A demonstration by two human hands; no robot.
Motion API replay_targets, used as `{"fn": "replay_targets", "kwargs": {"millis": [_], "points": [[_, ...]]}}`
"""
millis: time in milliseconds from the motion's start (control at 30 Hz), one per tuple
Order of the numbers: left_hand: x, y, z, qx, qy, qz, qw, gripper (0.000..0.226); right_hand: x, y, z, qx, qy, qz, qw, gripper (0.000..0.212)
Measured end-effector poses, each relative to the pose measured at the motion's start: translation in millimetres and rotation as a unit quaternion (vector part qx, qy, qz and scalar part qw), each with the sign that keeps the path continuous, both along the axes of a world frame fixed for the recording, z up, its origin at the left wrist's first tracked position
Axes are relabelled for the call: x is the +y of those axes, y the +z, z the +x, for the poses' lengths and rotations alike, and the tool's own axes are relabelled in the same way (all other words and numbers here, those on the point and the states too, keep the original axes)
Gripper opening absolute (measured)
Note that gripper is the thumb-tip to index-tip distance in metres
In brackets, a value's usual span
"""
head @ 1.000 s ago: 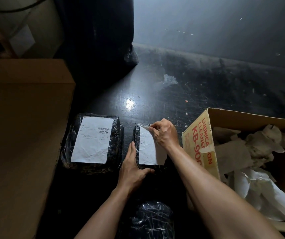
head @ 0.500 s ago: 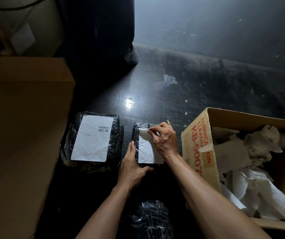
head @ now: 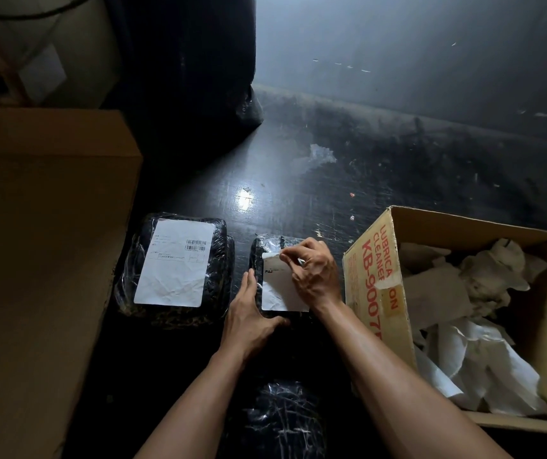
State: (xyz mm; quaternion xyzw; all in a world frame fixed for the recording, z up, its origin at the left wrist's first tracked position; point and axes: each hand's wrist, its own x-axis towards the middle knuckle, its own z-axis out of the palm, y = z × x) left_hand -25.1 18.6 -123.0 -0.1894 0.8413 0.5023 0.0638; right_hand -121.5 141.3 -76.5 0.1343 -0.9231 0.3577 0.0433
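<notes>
- A black film-wrapped bundle (head: 285,422) is lying nearest you, between your forearms.
- Your left hand (head: 249,313) is bracing the small black plastic-wrapped parcel (head: 270,244) on the dark table (head: 298,180), with fingers straight along its left side.
- Your right hand (head: 315,273) is pinching the top edge of the white paper label (head: 278,289) lying on that parcel.
- A larger labelled black parcel (head: 172,270) is sitting to the left, and an open cardboard box of crumpled paper (head: 374,260) to the right.

Right grip (head: 315,276) pinches top edge of white label (head: 280,291) on small wrapped parcel (head: 268,243). Left grip (head: 249,313) flat against parcel's left side. Larger parcel (head: 220,270) just left; open carton (head: 378,270) right, on table (head: 298,200).
</notes>
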Motion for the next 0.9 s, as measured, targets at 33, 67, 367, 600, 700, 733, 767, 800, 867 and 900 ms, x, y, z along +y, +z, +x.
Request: {"fn": "replay_targets", "kwargs": {"millis": [33,67,367,600,700,733,767,800,867,900], "points": [[0,0,0,0.002,-0.002,0.002,1.0,0.13,1,2,0,-0.002,0.003,0.0,1.0,0.006],[0,0,0,0.004,-0.003,0.002,1.0,0.129,2,3,1,-0.003,0.005,0.0,1.0,0.007],[-1,3,2,0.011,-0.006,0.013,1.0,0.129,7,12,11,-0.031,0.016,-0.033,0.999,0.008],[-1,5,3,0.011,-0.004,0.021,1.0,0.133,6,23,20,-0.044,0.009,-0.053,0.998,0.009],[-2,5,3,0.012,-0.006,0.02,1.0,0.132,9,27,20,-0.066,-0.003,-0.084,0.994,0.01],[-2,5,3,0.011,-0.007,0.018,1.0,0.132,10,28,21,-0.075,-0.004,-0.092,0.993,0.01],[-2,5,2,0.01,-0.008,0.016,1.0,0.132,10,29,21,-0.084,-0.006,-0.097,0.992,0.01],[-2,4,2,0.01,-0.01,0.013,1.0,0.133,10,30,22,-0.089,-0.009,-0.101,0.991,0.01],[-3,4,2,0.007,-0.012,0.009,1.0,0.134,8,33,23,-0.096,-0.015,-0.113,0.989,0.01],[-3,4,2,0.006,-0.012,0.007,1.0,0.135,9,35,23,-0.099,-0.017,-0.119,0.988,0.01]]}}
